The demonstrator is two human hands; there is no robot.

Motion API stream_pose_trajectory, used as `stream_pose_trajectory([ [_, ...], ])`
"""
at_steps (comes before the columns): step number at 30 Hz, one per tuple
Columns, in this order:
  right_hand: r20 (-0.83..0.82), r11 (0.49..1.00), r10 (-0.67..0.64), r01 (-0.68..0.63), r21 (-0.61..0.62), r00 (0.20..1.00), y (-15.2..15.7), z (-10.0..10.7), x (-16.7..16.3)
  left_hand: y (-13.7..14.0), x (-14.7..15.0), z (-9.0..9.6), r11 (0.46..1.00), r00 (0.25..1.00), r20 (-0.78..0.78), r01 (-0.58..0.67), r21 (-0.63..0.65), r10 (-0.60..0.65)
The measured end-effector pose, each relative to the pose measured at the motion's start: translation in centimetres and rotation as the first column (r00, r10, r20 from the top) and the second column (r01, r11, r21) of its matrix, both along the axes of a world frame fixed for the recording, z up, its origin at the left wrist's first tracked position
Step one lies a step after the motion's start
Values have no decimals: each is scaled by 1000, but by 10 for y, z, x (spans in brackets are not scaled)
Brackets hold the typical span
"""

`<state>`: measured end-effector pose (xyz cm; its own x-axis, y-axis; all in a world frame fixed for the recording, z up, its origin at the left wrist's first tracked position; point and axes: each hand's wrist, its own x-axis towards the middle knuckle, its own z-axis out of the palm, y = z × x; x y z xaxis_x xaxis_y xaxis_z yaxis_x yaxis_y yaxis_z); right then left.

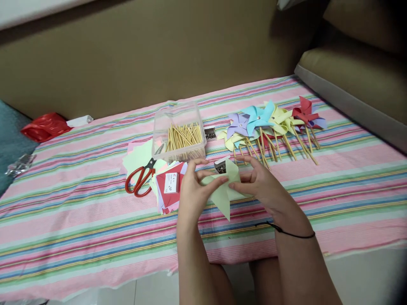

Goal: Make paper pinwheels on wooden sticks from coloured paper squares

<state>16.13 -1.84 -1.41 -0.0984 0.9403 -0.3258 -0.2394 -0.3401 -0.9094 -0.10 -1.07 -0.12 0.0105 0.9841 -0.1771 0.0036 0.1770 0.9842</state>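
Pale green paper is between the two hands, neither clearly nearer. Left hand pinches its left side, right hand its right; thumbs near each other at the middle. One pointed flap hangs toward the wearer, long axis roughly fore-and-aft. Paper pinwheels lie beyond the right hand, sticks toward the wearer. Surface: striped cloth; red-handled scissors left of the left hand. Room: brown panel behind, tiled floor in front.

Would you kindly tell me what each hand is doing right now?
Left hand: holding the pale green paper.
Right hand: holding the same paper.
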Motion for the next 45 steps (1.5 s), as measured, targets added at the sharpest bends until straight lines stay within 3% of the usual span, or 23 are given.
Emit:
stream_pose_trajectory([
  [3, -15, 994, -108, 108, -12, 994, 1, 0, 1, 1, 0, 1, 980, 972, 142, -194, 47, 186],
  [5, -48, 982, -189, 188, -26, 981, 2, 0, 2, 1, 2, 1, 969, 946, 221, -247, 17, 237],
  [10, -90, 946, -323, 321, -34, 942, 4, 1, -2, 0, 13, -3, 994, 947, 306, -78, -78, 98],
  [29, 11, 967, -247, 245, 65, 969, 5, -1, -12, 3, 16, -8, 981, 977, 97, -190, -27, 192],
  [40, -26, 948, -316, 317, 42, 948, 5, 0, -14, 0, 16, -1, 992, 956, 269, -106, -63, 120],
  [45, -33, 934, -356, 356, 11, 934, 6, 0, -12, 2, 12, -1, 958, 912, 300, -285, -27, 280],
])
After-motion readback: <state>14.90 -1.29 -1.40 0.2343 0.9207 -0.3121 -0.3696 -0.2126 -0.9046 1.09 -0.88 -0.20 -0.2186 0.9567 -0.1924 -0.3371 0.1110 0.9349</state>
